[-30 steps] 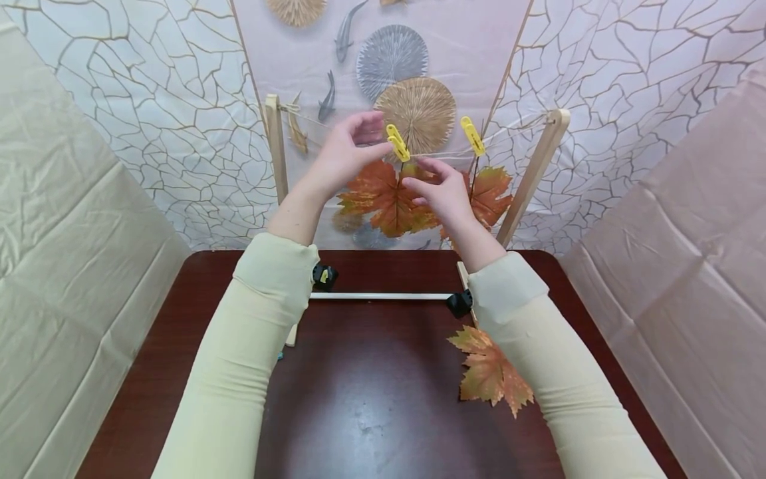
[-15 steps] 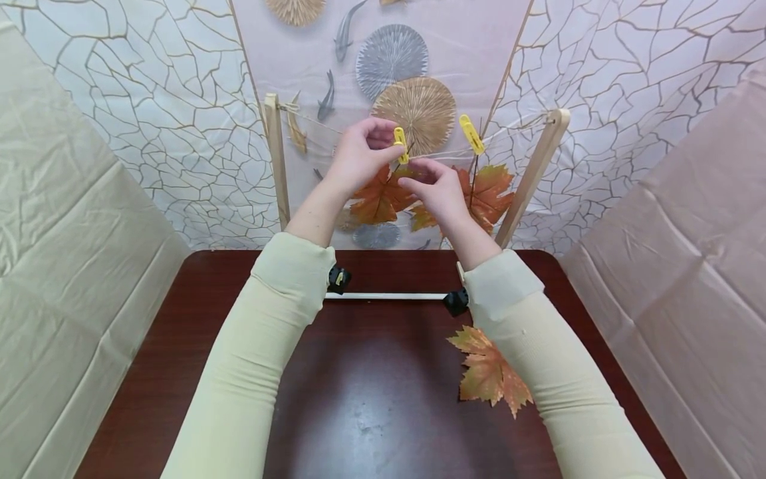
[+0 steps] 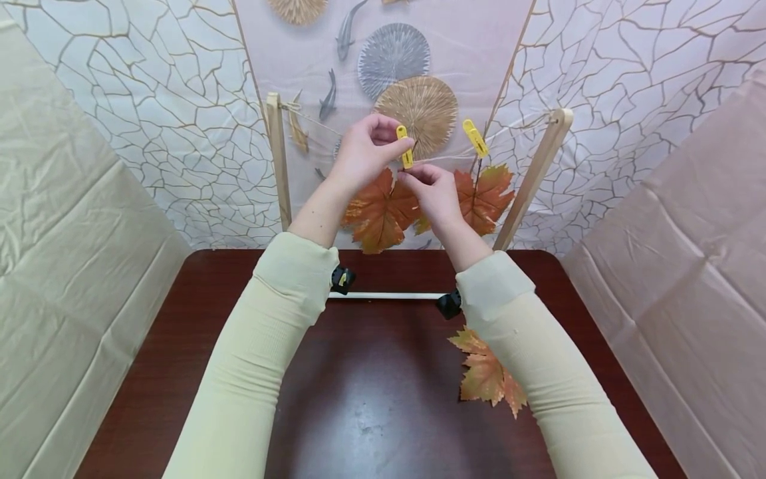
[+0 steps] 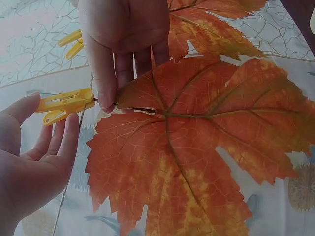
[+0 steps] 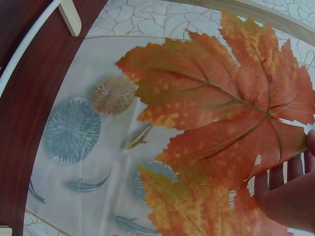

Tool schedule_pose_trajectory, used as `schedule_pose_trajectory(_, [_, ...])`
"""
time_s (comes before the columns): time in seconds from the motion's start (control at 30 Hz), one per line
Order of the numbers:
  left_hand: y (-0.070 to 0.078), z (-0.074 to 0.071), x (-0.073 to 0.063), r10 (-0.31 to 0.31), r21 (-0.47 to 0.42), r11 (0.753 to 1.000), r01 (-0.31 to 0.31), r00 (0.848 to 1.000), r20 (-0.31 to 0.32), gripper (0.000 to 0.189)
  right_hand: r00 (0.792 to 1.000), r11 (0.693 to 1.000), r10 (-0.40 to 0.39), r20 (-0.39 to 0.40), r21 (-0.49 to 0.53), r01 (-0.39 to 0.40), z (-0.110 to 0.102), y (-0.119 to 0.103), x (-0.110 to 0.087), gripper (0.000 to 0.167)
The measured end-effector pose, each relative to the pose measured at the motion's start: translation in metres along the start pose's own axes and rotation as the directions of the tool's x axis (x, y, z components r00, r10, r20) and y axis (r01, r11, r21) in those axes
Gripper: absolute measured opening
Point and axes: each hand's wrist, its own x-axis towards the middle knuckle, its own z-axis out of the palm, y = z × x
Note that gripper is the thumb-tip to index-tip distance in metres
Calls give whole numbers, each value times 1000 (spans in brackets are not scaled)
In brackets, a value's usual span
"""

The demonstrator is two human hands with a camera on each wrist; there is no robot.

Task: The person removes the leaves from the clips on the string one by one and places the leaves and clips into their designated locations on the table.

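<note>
Your left hand (image 3: 366, 153) pinches the yellow peg (image 3: 405, 148) near 12 o'clock in the head view, while your right hand (image 3: 438, 193) grips the stem (image 4: 142, 109) of the maple leaf (image 3: 383, 213), which hangs at 7 o'clock from that peg. You seem to be clipping this leaf to the cord (image 3: 445, 159); whether the peg has bitten stem and cord together, I cannot tell. The next move probably calls for steadying the stem while easing your squeeze. Another leaf (image 3: 481, 372) lies on the table (image 3: 365, 426) toward 5 o'clock.
</note>
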Motion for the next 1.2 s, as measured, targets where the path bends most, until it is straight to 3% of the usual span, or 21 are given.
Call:
schedule_pose_trajectory(0.43, [-5, -2, -1, 23, -39, 999, -23, 1000, 5, 30, 1000, 999, 9, -1, 33, -9, 0, -2, 0, 18])
schedule_pose_trajectory(0.6, [-8, -2, -1, 56, -102, 993, -59, 998, -30, 24, 1000, 1000, -5, -7, 16, 5, -1, -2, 0, 12])
schedule_pose_trajectory(0.93, [-5, -6, -2, 88, -326, 936, -133, 985, -147, 11, 1000, 999, -27, 10, -34, 27, 0, -1, -4, 15])
schedule_pose_trajectory(1.2, [-7, -15, -6, 90, -389, 909, -148, 983, -163, 8, 999, 999, -26, 29, -46, 27, -1, 5, -8, 7])
